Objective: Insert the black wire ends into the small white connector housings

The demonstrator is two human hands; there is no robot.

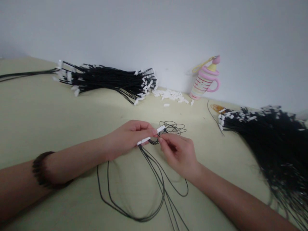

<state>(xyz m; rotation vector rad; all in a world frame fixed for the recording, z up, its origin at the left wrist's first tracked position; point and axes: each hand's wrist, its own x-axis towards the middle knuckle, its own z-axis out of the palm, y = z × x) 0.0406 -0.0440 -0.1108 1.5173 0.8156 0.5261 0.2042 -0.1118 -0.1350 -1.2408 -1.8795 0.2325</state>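
My left hand (131, 138) is closed around white plastic connectors, one (161, 129) jutting past the fingertips and another (143, 141) lying under the fingers. Thin black wires (154, 170) run from the lower connector and loop down over the table. Close beside it, my right hand (179, 152) pinches a thin black wire near the upper connector; the wire's tip is hidden by the fingers. Behind the hands, a loose coil of fine black wire (173, 125) rests on the tabletop.
A bundle of black cables (103, 78) with white ends lies along the wall at the back left. Several loose white connectors (170, 95) are piled beside it. A pink cup-shaped holder (203, 80) stands against the wall. Another large black wire bundle (271, 138) spreads over the right side.
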